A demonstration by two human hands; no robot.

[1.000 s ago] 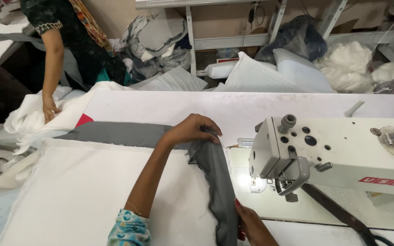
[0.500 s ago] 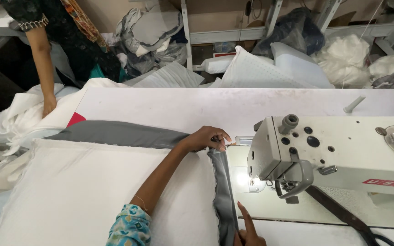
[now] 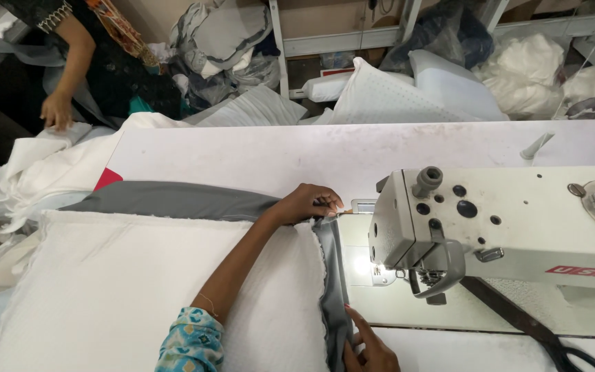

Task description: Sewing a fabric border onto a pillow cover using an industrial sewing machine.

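Observation:
A thick white quilted panel [image 3: 125, 289] lies on the sewing table with a grey fabric strip [image 3: 173, 200] along its far and right edges. My left hand [image 3: 308, 203] pinches the far right corner of the grey strip and panel, just left of the sewing machine [image 3: 490, 227]. My right hand [image 3: 370, 348] rests at the bottom edge, fingers pressing the grey strip [image 3: 335, 289] against the panel's right side. The lit needle area [image 3: 370, 269] sits just right of that edge.
Another person's hand [image 3: 56, 110] rests on white cloth [image 3: 43, 165] at the table's far left. Piles of white and grey fabric [image 3: 394, 89] sit behind the pale table [image 3: 311, 151]. A black belt [image 3: 525, 324] runs under the machine.
My left hand slid right along the grey strip toward the machine and now pinches the corner. My right hand dropped lower along the strip's near end.

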